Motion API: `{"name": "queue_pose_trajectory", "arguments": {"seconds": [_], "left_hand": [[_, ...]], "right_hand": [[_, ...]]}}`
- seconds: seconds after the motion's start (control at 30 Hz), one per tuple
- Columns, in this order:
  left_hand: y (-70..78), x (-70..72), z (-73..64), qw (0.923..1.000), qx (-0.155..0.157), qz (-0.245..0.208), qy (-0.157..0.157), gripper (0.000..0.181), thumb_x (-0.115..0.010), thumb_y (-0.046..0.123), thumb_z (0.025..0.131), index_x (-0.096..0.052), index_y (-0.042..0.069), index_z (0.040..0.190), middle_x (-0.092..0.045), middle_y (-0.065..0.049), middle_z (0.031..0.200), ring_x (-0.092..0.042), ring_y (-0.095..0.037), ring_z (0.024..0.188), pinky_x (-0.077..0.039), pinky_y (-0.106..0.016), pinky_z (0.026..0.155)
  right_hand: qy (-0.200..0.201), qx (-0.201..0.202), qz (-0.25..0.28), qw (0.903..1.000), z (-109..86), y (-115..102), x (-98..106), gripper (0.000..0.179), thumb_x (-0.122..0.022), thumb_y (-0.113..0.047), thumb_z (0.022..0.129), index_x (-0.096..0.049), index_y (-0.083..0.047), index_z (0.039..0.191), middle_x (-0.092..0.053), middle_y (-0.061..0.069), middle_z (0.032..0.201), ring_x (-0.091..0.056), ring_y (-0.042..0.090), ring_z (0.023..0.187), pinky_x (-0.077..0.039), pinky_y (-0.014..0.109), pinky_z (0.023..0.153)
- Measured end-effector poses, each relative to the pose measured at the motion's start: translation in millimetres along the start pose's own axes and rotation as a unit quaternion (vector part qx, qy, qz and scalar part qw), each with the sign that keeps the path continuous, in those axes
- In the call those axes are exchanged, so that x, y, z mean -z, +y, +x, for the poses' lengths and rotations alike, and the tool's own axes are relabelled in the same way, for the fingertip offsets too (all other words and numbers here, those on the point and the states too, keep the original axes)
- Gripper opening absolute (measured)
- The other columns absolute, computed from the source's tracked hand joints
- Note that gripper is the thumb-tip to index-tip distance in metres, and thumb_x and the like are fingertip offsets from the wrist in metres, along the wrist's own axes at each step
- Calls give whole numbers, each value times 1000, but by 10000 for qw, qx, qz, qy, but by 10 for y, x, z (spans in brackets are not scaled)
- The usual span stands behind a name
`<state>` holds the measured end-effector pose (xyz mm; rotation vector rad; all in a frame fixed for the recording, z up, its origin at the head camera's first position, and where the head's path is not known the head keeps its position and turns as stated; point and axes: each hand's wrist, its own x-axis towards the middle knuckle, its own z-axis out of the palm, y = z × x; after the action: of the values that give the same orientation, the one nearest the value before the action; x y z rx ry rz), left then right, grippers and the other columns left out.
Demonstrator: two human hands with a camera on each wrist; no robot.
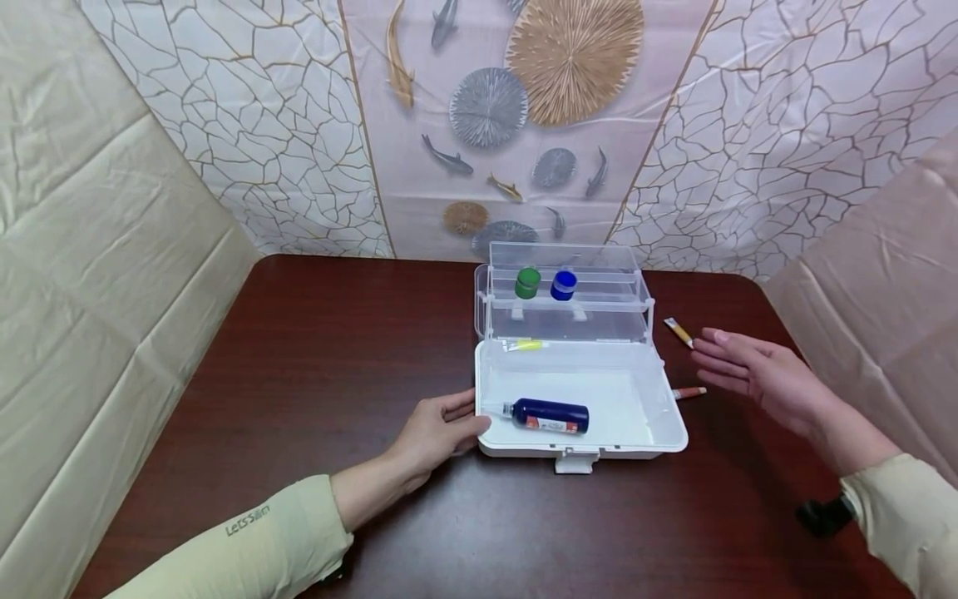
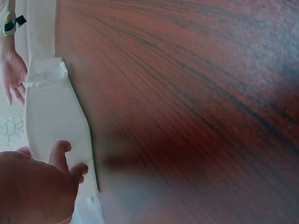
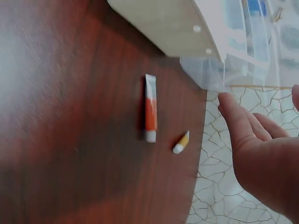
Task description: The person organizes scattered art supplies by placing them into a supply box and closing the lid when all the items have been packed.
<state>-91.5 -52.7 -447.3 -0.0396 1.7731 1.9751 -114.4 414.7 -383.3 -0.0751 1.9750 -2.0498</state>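
Observation:
A white plastic storage box (image 1: 576,391) stands with its lid raised at the middle of the table. My left hand (image 1: 434,431) grips its left wall, thumb over the rim and fingers outside; the left wrist view shows that hand (image 2: 42,184) against the box's side (image 2: 58,121). Inside lie a dark blue bottle (image 1: 550,415) with a clear nozzle and a yellow paint tube (image 1: 527,344). To the right, my right hand (image 1: 763,378) is raised with straight fingers and holds nothing. Near it lie an orange-red paint tube (image 3: 151,109) and an ochre-yellow paint tube (image 3: 182,142).
A green paint pot (image 1: 527,284) and a blue paint pot (image 1: 564,285) sit in the clear upper tray (image 1: 609,293) at the back of the box. Patterned cloth (image 1: 284,125) hangs behind the dark wooden table (image 1: 359,333), with beige cloth (image 1: 97,249) at the sides.

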Motion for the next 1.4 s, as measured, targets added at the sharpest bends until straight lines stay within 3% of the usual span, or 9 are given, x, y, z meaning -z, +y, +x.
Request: {"name": "queue_pose_trajectory", "arguments": {"seconds": [0.07,0.13,0.27,0.47,0.6,0.7,0.83,1.13,1.4], "left_hand": [[-6,2,0,10000,-12,1,-4,61,-73,4,98,-51,-6,154,-58,-27,150,-63,-27,130,-62,-32,95],[-9,3,1,10000,-29,-14,-9,61,-73,4,98,-51,-6,154,-58,-27,150,-64,-27,129,-62,-32,95],[-14,4,3,10000,-69,-49,-47,60,-73,4,99,-51,-6,154,-58,-28,150,-64,-29,130,-61,-33,96],[-17,9,0,9999,-55,-88,-24,60,-73,5,99,-51,-6,154,-58,-27,150,-64,-27,129,-61,-33,96],[-14,9,-4,9999,-64,-145,-29,60,-72,4,99,-51,-6,154,-57,-28,151,-63,-29,131,-61,-34,98],[-16,8,-4,9998,-70,-163,-19,59,-71,3,99,-51,-7,154,-57,-28,151,-63,-31,132,-61,-34,98],[-20,9,-3,9998,-63,-185,-18,59,-72,4,99,-51,-6,154,-58,-28,150,-63,-31,132,-61,-34,97],[-21,10,2,9997,-69,-228,-75,61,-72,4,99,-49,-8,154,-57,-29,151,-63,-33,133,-60,-35,99],[-21,10,7,9997,-91,-222,-53,60,-71,3,99,-49,-8,154,-57,-29,151,-63,-33,132,-60,-35,98]], "right_hand": [[263,30,-207,9994,55,-15,26,28,-49,-15,116,-71,-28,127,-76,-10,123,-74,6,112,-63,27,90],[541,53,-597,9967,111,-23,48,29,-54,-16,114,-63,-17,141,-75,-16,120,-74,3,108,-63,26,88],[1009,-168,-1946,9755,223,-26,92,65,-59,-27,112,-36,7,162,-68,-24,121,-72,-6,99,-62,20,86],[1382,-477,-3666,9188,409,-14,169,77,-61,-48,108,-42,4,161,-56,27,151,-65,-14,89,-56,10,77],[1516,-237,-4499,8798,527,-16,222,71,-61,-47,109,-51,7,153,-55,37,148,-72,17,110,-59,33,91],[1480,-164,-5163,8434,602,-19,258,69,-61,-47,109,-54,8,149,-53,39,147,-55,51,132,-49,63,104],[1336,-196,-5715,8094,689,6,315,70,-61,-47,108,-53,9,148,-48,42,149,-44,62,137,-37,76,109],[1147,-261,-6166,7784,815,143,419,71,-66,-44,105,-52,10,149,-49,42,147,-45,65,134,-39,76,108],[1031,-382,-6282,7702,880,260,410,74,-67,-44,104,-49,10,151,-48,42,148,-47,64,132,-42,76,104]]}}
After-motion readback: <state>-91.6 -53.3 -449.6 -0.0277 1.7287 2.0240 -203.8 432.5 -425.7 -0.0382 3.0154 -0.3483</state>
